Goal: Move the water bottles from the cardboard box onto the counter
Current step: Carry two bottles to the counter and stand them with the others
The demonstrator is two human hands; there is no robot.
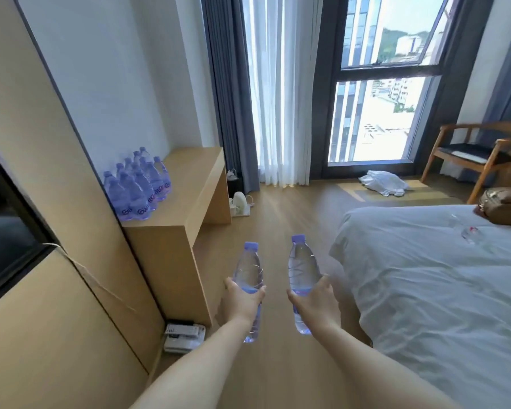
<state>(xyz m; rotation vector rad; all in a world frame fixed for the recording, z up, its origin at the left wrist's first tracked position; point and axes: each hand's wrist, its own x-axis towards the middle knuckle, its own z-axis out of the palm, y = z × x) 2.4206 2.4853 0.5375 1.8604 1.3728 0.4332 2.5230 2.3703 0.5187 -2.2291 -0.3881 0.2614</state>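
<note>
My left hand point(242, 299) is wrapped around one bottle point(248, 270), my right hand point(313, 299) around another point(303, 267), both upright over the floor. The counter point(189, 187) is ahead-left, with a cluster of bottles point(139, 187) against the wall. I should set mine beside it, bases flat, without toppling any. No box in view.

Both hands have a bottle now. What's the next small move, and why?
Probably carry both forward and left toward the counter. The left hand and right hand each grip a bottle, left bottle and right bottle, in mid-air above the floor. A cluster of bottles already stands at the counter's wall side, with bare top beside it.
</note>
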